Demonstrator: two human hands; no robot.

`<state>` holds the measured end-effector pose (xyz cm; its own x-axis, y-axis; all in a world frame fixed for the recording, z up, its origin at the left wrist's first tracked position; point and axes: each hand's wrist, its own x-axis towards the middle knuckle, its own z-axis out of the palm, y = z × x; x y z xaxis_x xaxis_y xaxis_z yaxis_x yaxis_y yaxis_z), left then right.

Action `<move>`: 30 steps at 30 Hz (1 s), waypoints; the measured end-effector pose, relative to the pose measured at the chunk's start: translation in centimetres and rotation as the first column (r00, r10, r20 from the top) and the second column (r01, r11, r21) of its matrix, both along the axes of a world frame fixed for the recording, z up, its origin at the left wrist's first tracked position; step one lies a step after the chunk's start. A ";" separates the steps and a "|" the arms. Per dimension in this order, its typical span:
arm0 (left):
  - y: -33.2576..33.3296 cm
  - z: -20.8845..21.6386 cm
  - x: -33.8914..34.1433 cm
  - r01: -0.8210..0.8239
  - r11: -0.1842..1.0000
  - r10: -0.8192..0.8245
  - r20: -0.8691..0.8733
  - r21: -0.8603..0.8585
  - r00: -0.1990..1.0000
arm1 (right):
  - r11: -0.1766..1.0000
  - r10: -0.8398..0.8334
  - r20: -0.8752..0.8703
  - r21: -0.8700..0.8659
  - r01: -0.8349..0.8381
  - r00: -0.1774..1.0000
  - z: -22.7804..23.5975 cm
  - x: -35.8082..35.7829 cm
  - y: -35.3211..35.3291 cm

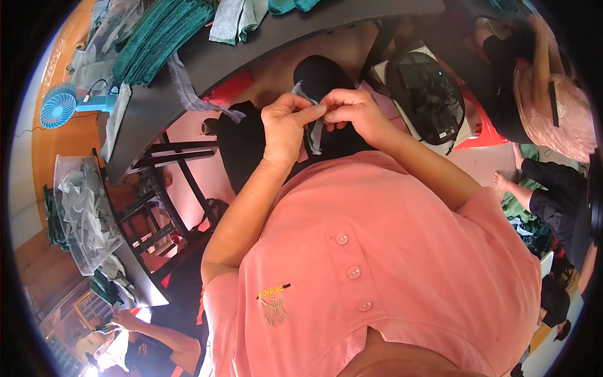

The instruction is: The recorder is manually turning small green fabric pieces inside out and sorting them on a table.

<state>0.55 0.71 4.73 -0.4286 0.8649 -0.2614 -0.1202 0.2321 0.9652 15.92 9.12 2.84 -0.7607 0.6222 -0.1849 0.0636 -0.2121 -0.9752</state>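
Close together above my lap, my left hand [289, 119] and my right hand [353, 110] meet at the fingertips. Both pinch a thin pale grey fabric strip [316, 139], whose loose end hangs below the fingers over my dark trousers. Another bit of the strip shows above the left fingers. The exact spot where the fingertips press is hidden. A separate sheer grey ribbon [186, 88] dangles off the table edge, left of my left hand.
Stacked green velvet pieces [162, 41] and pale cloth lie on the dark table [276, 39] ahead. A blue fan [59, 105] stands at the left. Clear bags of grey fabric [86, 210] rest on a side table. A black device [429, 94] sits at the right. Other people work around.
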 end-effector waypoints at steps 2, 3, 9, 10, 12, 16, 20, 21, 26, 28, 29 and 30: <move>-0.5 -0.6 -0.4 0.036 0.999 -0.036 0.013 -0.013 0.999 | 0.994 0.015 -0.007 -0.110 -0.016 1.000 0.0 0.1 0.0; -0.8 -0.8 -0.5 0.071 0.997 -0.071 0.025 -0.020 0.997 | 0.988 0.033 -0.010 -0.151 -0.034 0.999 -0.1 0.2 0.1; -1.8 -1.8 -1.0 0.157 0.988 -0.155 -0.139 0.007 0.978 | 0.986 0.058 0.047 -0.157 -0.050 0.997 -0.3 -0.6 0.0; -1.8 -2.1 -0.9 0.154 0.988 -0.152 -0.140 0.006 0.978 | 0.991 0.043 0.051 -0.125 -0.037 0.998 -0.4 -0.9 -0.1; -1.8 -2.7 -0.6 0.182 0.979 -0.136 -0.371 0.092 0.919 | 0.999 0.031 0.072 -0.014 -0.030 0.997 -0.6 -1.4 -0.4; -2.2 -2.4 -0.7 0.210 0.975 -0.157 -0.442 0.075 0.883 | 0.974 0.044 0.072 0.218 -0.059 0.996 -0.3 -1.9 -0.6; -2.4 -2.2 -1.3 0.190 0.981 -0.192 -0.156 -0.025 0.969 | 0.995 0.070 0.045 0.072 -0.073 0.997 -0.7 -1.5 -0.7; -2.4 -2.0 -1.3 0.183 0.980 -0.187 -0.044 -0.079 0.981 | 0.997 0.072 0.040 0.028 -0.073 0.997 -0.9 -1.4 -0.8; -2.6 -2.1 -1.2 0.147 0.989 -0.140 0.139 -0.037 0.980 | 0.997 0.071 0.006 -0.020 -0.071 0.997 -1.4 -1.2 -1.0; -2.7 -2.2 -0.9 0.147 0.989 -0.141 0.150 -0.031 0.979 | 0.997 0.051 0.038 0.054 -0.053 0.998 -1.3 -1.2 -0.9; -2.8 -2.5 -0.7 0.108 0.994 -0.106 0.117 -0.011 0.987 | 0.997 0.052 0.038 0.055 -0.054 0.998 -1.3 -1.3 -1.1; -2.7 -2.6 -0.4 0.070 0.997 -0.071 0.087 0.011 0.994 | 0.999 0.009 0.073 0.051 -0.013 0.997 -1.3 -1.4 -1.2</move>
